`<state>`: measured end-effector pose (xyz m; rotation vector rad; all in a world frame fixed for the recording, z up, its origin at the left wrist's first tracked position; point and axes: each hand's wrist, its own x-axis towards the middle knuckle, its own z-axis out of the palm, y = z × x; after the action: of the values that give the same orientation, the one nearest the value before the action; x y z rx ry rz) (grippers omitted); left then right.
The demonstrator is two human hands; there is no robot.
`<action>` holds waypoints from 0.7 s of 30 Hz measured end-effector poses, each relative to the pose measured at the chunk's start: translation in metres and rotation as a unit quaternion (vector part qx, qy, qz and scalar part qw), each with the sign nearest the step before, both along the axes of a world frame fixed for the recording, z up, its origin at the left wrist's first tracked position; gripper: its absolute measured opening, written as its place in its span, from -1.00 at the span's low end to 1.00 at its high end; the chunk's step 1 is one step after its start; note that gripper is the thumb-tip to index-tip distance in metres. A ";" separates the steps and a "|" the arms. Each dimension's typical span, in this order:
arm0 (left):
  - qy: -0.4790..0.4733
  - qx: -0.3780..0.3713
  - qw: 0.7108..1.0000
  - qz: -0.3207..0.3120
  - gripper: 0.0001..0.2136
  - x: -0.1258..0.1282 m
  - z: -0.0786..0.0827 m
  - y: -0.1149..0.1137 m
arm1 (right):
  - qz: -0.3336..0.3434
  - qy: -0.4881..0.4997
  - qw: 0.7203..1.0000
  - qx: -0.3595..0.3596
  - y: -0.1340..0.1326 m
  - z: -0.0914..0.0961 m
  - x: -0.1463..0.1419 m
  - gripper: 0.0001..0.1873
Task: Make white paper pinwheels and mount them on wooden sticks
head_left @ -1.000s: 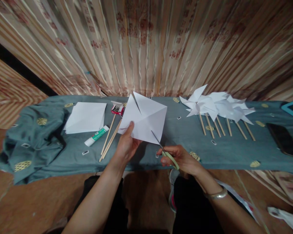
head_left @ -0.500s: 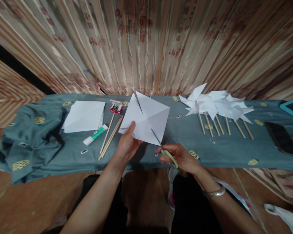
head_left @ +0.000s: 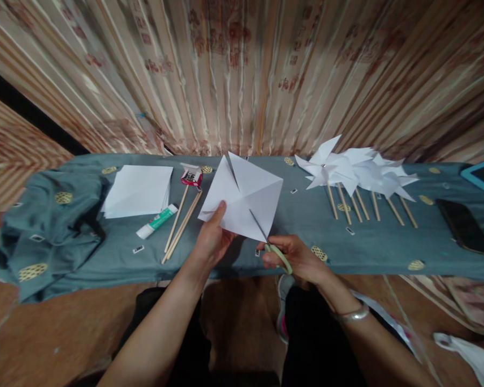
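A square white sheet of paper [head_left: 254, 185] is pinched in my left hand [head_left: 214, 236], thumb on top and fingers underneath. A slit runs inward from its top corner, and crease lines cross its face. My right hand [head_left: 294, 255] is closed round the green handles of a pair of scissors [head_left: 281, 258]. The blades lie over the sheet's lower right corner, tip pointing toward the middle. Left of the sheet lie several wooden sticks [head_left: 181, 228], a small red box of metal pins [head_left: 191, 176] with its lid up, and a glue stick [head_left: 157, 221].
A stack of white paper squares [head_left: 139, 191] lies at the left of the cloth-covered table [head_left: 266, 269]. Several paper pinwheels [head_left: 358, 172] on sticks overlap at the right. Beyond them are a black phone [head_left: 465, 226] and a blue-framed device [head_left: 482, 177]. A curtain [head_left: 242, 80] hangs behind.
The sheet and my left hand have shifted very slightly to the right. The scissors stay at the sheet's lower right corner, and the camera view has moved a little.
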<state>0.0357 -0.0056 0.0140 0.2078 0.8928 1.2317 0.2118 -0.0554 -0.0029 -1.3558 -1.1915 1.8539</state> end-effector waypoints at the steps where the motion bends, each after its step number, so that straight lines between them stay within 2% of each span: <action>1: 0.001 -0.002 1.000 -0.001 -0.76 0.000 -0.001 0.000 | -0.004 -0.001 1.000 -0.003 0.000 0.000 0.000 -0.47; 15: -0.001 -0.017 1.000 -0.008 -0.83 0.002 0.001 -0.001 | -0.024 0.000 1.000 -0.008 0.001 0.002 -0.002 -0.49; 21: -0.004 -0.022 1.000 -0.009 -0.84 0.004 0.000 -0.003 | -0.039 0.007 0.999 -0.033 0.001 0.001 -0.003 -0.47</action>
<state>0.0398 -0.0085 0.0142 0.1762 0.9077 1.1941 0.2092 -0.0547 -0.0016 -1.4021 -1.0635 1.8598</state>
